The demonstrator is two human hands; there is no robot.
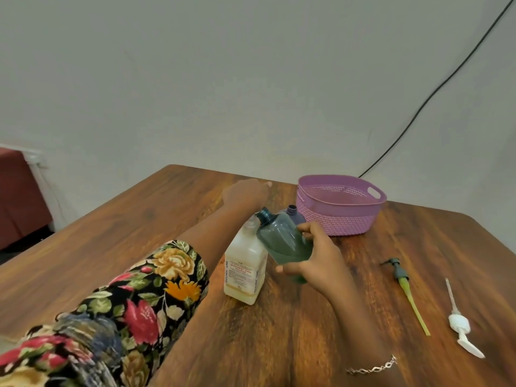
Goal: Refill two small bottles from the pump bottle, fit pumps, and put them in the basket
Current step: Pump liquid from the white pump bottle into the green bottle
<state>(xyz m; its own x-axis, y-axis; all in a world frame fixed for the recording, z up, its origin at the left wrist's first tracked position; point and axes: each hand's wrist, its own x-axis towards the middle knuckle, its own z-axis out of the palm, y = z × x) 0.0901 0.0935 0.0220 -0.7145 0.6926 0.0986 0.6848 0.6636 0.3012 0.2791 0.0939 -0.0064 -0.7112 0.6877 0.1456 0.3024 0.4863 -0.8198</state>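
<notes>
**Refill under way, head view.** The wooden bench (265, 331) carries every task item. The purple basket (335, 219) stands at the far side with nothing in it, so neither small bottle has been delivered.

The cream-white pump bottle (245, 263) stands upright at centre. Its label reads "BIOCHEK CHG" in red on the front and again up the side; the finer print is illegible. Its neck is blurred, and no pump head shows on it.

The right hand (318, 255) holds the teal bottle (279, 236) tilted, its open neck toward the pump bottle's top. The fingers (307, 227) and thumb are clamped round its body. A darker band low inside suggests a partial fill.

The purple bottle (293, 215) stands uncapped just behind it, beside the basket; its level cannot be judged.

The left hand (245, 192) reaches over the far bench with nothing visible in it. Whether its fingers are spread or curled cannot be told.

The dark pump (405, 286) and the white pump (458, 321) lie at right, well apart from the bottles. Both are unfitted, so fitting them and placing the bottles in the basket are still to do.
</notes>
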